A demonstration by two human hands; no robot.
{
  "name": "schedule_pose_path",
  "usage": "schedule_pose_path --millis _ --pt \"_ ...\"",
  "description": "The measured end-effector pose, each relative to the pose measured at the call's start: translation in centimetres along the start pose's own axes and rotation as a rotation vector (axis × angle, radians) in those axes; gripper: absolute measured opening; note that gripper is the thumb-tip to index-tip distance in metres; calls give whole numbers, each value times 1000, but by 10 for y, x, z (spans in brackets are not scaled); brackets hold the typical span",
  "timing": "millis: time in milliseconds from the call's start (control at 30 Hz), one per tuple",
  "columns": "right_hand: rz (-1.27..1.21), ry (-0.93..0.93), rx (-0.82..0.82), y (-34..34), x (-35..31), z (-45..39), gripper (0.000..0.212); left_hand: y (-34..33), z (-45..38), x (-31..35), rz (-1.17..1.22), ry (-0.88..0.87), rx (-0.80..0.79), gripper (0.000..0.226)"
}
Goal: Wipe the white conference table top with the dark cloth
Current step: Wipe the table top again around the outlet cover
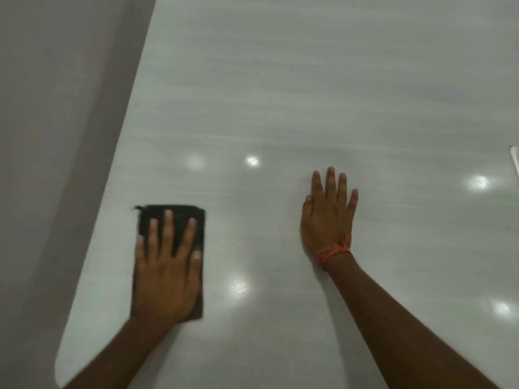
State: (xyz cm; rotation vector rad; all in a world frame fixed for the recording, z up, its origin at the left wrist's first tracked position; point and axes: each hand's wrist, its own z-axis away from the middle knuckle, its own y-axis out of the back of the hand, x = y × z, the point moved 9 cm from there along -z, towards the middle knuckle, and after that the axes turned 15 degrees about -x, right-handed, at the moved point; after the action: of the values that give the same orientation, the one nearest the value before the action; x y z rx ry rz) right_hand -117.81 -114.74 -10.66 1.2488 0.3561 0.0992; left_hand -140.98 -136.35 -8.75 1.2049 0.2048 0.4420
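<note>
On white table top (309, 94), 8 o'clock: dark cloth (171, 220), folded, flat under L hand (165, 276), fingers straight, spread, pressing. 3 o'clock: R hand (328, 217) flat, fingers straight, holding nil; orange wrist thread (332, 252).

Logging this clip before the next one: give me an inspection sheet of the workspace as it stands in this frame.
Surface: white table top, glossy, with round light reflections; its left edge runs diagonally and its near-left corner is rounded.
Job's things: dark cloth, folded to a rectangle, flat on the table near the left edge.
Clutter: a pale object cut off at the right edge; cannot tell what it is.
Hands: left hand presses flat on the cloth, fingers straight; right hand rests flat on bare table, an orange thread round the wrist.
Cables: nothing seen.
Surroundings: grey floor left of the table.
</note>
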Motion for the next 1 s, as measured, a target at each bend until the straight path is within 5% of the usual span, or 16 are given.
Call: schedule_pose_path --millis 133,233,400,500,667,833,1000 --pt "-18 3 8 3 0 -1 57 42 -99 -53 43 132 58 64" --pt "-28 -1 -3 2 0 -1 57 56 -151 6 39 50 105 62" --pt "-49 28 -3 6 1 1 56 7 -37 102 -43 -349 21 60" --pt "-51 17 -4 5 1 1 56 7 -14 22 -42 -221 8 60" --pt "-29 5 -2 5 -1 0 57 46 -110 -82 41 116 28 64" --pt "-35 10 -14 3 2 0 57 58 -178 68 8 -157 90 61" --pt "-70 52 -6 6 2 3 57 7 -48 129 -74 -440 48 59"
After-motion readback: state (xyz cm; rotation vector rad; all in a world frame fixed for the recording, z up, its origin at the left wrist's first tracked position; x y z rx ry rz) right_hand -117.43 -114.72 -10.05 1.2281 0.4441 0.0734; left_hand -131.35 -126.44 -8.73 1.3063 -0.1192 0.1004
